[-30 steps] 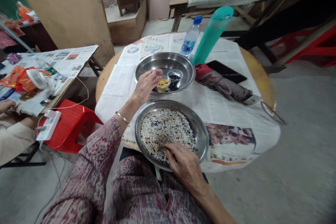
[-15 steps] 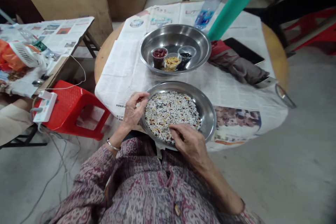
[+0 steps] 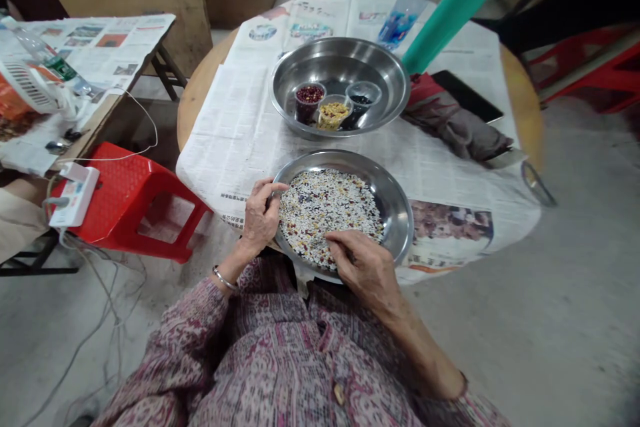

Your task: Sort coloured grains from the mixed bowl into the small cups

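A wide, shallow stainless-steel pan (image 3: 395,213) sits at the near edge of the round wooden table (image 3: 523,90), overhanging it a little toward the person's lap, and holds a flat bed of mixed grain (image 3: 327,210), mostly white with red, yellow and dark pieces scattered through it. Being round, the pan has no long axis; it lies level with its open face upward. The left hand (image 3: 260,217) grips the pan's left rim, thumb over the edge and fingers curled beneath. The right hand (image 3: 363,267) rests on the near part of the grain, fingertips drawn together as if pinching a few pieces, though what lies between them cannot be made out. Toward the table's middle stands a deeper steel bowl (image 3: 300,67) with three small clear cups: one of red beans (image 3: 310,95), one of yellow pieces (image 3: 334,112), one of dark seeds (image 3: 361,100). Each cup holds only a shallow layer while the pan remains thickly mixed, so the sorting appears to be at an early stage. Newspaper sheets (image 3: 235,127) cover the table, with a folded grey-red cloth (image 3: 455,123) at the right edge.
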`<state>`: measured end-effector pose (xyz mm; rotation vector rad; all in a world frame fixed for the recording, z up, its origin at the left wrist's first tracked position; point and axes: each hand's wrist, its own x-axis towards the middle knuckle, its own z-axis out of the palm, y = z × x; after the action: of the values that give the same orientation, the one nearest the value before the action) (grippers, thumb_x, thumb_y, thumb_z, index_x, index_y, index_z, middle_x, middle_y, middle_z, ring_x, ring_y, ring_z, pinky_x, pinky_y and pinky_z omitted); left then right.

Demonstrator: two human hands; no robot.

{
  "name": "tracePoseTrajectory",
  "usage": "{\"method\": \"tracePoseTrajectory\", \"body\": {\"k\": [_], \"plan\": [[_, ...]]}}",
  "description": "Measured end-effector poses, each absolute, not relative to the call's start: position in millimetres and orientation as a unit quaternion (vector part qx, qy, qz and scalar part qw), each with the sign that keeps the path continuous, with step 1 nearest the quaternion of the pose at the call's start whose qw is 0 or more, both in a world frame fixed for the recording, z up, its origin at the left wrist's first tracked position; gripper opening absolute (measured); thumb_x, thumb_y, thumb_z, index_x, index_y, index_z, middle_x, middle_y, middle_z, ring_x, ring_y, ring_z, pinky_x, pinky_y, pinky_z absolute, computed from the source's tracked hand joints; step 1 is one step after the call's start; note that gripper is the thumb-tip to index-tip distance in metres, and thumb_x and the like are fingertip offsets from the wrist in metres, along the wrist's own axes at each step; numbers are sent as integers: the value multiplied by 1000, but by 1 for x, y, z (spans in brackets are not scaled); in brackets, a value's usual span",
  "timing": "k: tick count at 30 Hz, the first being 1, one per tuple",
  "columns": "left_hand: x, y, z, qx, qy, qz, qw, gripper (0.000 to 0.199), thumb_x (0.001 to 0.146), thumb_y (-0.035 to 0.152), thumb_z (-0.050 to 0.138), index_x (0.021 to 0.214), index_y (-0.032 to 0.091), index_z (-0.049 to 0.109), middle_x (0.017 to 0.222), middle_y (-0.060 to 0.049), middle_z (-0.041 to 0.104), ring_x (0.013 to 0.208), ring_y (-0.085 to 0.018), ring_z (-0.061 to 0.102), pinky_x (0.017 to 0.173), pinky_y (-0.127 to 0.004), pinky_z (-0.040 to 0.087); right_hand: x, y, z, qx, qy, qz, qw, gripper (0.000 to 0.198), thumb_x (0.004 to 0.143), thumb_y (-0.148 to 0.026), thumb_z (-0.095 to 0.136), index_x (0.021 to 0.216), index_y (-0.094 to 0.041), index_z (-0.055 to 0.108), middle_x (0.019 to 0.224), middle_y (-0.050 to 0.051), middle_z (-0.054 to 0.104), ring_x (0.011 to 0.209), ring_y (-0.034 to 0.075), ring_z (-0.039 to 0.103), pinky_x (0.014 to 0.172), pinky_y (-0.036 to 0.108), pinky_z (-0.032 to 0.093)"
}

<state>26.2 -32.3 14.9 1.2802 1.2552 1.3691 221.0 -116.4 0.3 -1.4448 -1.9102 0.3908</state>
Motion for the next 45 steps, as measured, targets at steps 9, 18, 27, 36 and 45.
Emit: {"method": "tracePoseTrajectory", "body": {"k": [9, 18, 27, 36, 45], "plan": [[22, -32, 8, 538, 501, 542, 408, 36, 76, -5, 56, 82, 24, 76, 103, -4, 63, 111, -20, 55, 103, -33, 40, 223, -111, 3, -553, -739, 153, 353, 20, 94, -23, 50, 93, -22, 70, 89, 5, 76, 83, 19, 71, 78, 33, 56], [22, -34, 5, 576, 497, 537, 366, 32, 82, 2, 53, 83, 25, 75, 103, -4, 60, 111, -20, 53, 104, -34, 38, 237, -105, 11, -613, -718, 97, 316, 21, 94, -24, 48, 96, -20, 70, 95, 7, 76, 88, 22, 71, 80, 34, 54], [21, -34, 1, 590, 501, 530, 346, 30, 83, 4, 53, 85, 25, 74, 106, -4, 62, 110, -21, 55, 104, -36, 40, 246, -72, 8, -663, -716, 12, 217, 22, 90, -20, 51, 98, -18, 71, 97, 9, 76, 86, 23, 69, 76, 33, 48], [18, -31, -10, 655, 495, 506, 264, 25, 88, 5, 53, 91, 23, 70, 110, -4, 63, 111, -19, 59, 98, -38, 49, 217, -29, 11, -598, -774, 85, 190, 28, 92, -17, 46, 108, -18, 68, 104, 10, 72, 95, 23, 64, 84, 35, 47], [18, -30, -6, 664, 489, 492, 279, 24, 90, 5, 53, 94, 22, 68, 111, -4, 63, 111, -18, 60, 102, -39, 47, 184, -28, 5, -528, -827, 80, 177, 27, 99, -18, 40, 110, -20, 65, 94, 8, 66, 91, 21, 58, 77, 31, 44]]}}
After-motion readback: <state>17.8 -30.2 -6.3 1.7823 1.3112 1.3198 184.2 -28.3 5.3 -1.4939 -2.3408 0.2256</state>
